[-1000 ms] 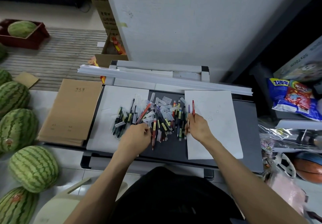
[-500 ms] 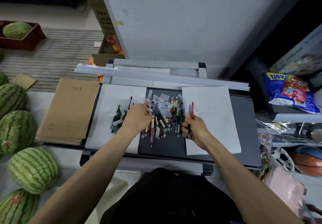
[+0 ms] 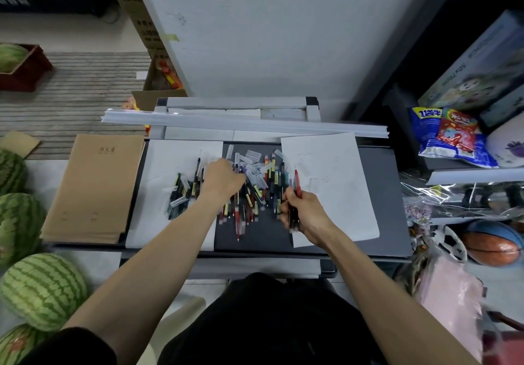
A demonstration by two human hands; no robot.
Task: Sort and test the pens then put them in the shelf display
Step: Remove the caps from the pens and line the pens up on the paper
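Observation:
A loose pile of pens (image 3: 256, 191) and clear caps lies on the dark table top (image 3: 380, 194), between two white sheets. My left hand (image 3: 222, 180) rests on the pile's upper left part, fingers curled down into the pens; whether it grips one is hidden. My right hand (image 3: 304, 211) is closed around a small bundle of pens (image 3: 295, 194), a red one sticking up, at the left edge of the right sheet (image 3: 337, 183), which carries a few faint scribbles. The left sheet (image 3: 170, 160) lies under part of the pile.
A stack of brown notebooks (image 3: 96, 186) sits left of the table. Long white plastic strips (image 3: 243, 122) lie across the table's far edge. Watermelons (image 3: 42, 288) crowd the floor at left. Shelves with snack bags (image 3: 450, 137) and balls (image 3: 493, 245) stand at right.
My left hand has slid up and away across the pile toward its far left part. My right hand keeps its bundle and has drawn slightly nearer me.

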